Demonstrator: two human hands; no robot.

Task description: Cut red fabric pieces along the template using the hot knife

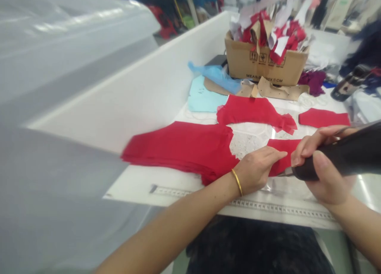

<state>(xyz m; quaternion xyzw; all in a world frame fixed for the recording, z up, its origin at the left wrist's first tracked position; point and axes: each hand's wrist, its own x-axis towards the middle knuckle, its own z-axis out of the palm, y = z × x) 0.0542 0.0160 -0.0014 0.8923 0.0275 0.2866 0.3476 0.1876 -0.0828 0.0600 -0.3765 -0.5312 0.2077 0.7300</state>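
My left hand [258, 167], with a gold bangle at the wrist, rests on a small red fabric piece [278, 144]. Its index finger is stretched out along the cloth and the other fingers are partly hidden. My right hand [330, 182] is wrapped round a black cylindrical tool [351, 151], which tilts down to the left. A thin metallic part shows at the tool's lower end, close to the fabric's edge; its exact shape is blurred. Left of my left hand lies a stack of red fabric pieces [178, 145].
More red pieces [250, 109] lie farther back, one at the right [324, 118]. Behind stand a cardboard box [264, 69] of scraps and a dark bottle [351, 83]. A white side wall [119, 83] bounds the table's left; a measuring tape [268, 205] runs along the front edge.
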